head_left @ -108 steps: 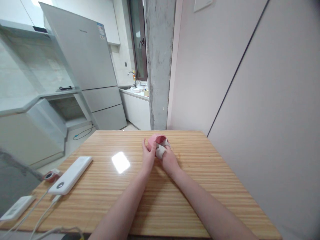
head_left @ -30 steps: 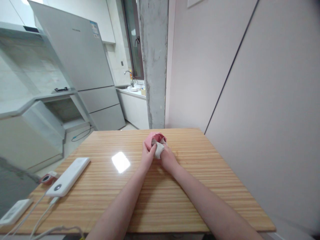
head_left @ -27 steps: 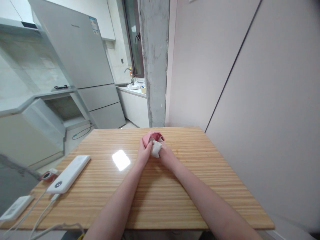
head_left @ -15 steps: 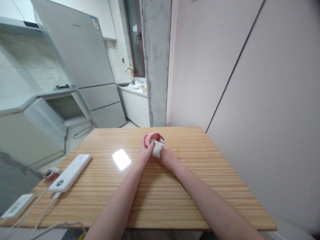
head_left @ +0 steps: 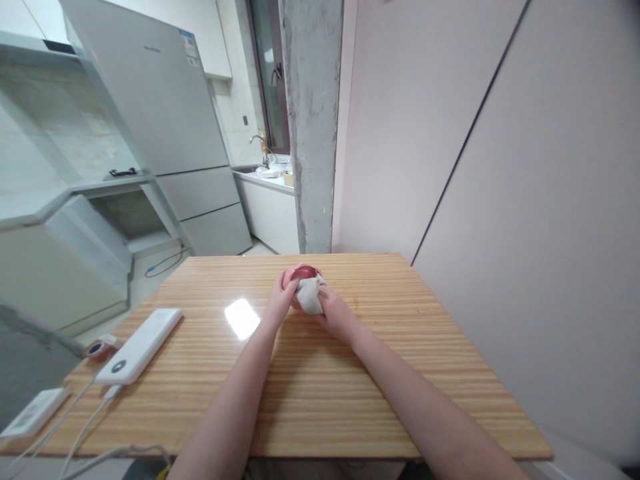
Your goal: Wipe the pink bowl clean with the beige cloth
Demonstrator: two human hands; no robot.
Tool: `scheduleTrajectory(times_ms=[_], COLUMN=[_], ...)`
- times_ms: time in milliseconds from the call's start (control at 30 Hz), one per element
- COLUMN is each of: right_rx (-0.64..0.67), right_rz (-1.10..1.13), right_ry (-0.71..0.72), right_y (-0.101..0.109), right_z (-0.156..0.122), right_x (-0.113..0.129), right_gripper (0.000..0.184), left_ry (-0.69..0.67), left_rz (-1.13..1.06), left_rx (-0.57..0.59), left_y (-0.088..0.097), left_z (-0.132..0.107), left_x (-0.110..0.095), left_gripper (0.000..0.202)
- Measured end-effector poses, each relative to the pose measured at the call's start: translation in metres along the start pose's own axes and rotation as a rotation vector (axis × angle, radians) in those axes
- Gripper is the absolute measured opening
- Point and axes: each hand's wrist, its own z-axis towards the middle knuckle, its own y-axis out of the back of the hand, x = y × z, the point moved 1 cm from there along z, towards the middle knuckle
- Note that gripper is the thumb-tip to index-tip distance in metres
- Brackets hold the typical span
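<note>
A small pink cup [head_left: 301, 273] is held near the far middle of the wooden table [head_left: 380, 373]. My left hand [head_left: 278, 303] wraps around the cup's left side. My right hand [head_left: 334, 312] pinches a crumpled white cloth [head_left: 310, 295] and presses it against the cup's near rim. Both hands are closed. The lower part of the cup is hidden behind the cloth and fingers.
A white power bank [head_left: 141, 345] with cables lies at the table's left edge, beside a small red object [head_left: 96, 348] and a white adapter [head_left: 31, 413]. A wall runs along the right. A concrete pillar [head_left: 313, 127] and a fridge [head_left: 165, 127] stand beyond.
The cup has turned in my left hand so its opening faces me more, and the cloth has shifted over its rim. Both hands stay at the same spot.
</note>
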Motion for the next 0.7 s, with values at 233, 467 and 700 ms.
scheduleTrajectory(times_ms=[233,467,700], right_rx=[-0.658,-0.152,-0.140], right_rz=[-0.056,-0.144,0.099], right_ry=[-0.188,-0.174,-0.192], right_y=[0.022,0.015,0.003], right_z=[-0.010,-0.003,-0.001], right_x=[-0.010,-0.010,0.010], right_gripper=[0.044,0.044,0.026], left_ry=[-0.023,-0.070,0.017], left_rz=[0.111,0.138,-0.092], left_rx=[0.026,0.015,-0.156], left_y=[-0.006,-0.009,-0.006], left_z=[-0.006,-0.011,-0.009], left_x=[-0.002,-0.005,-0.007], left_gripper=[0.032,0.031,0.047])
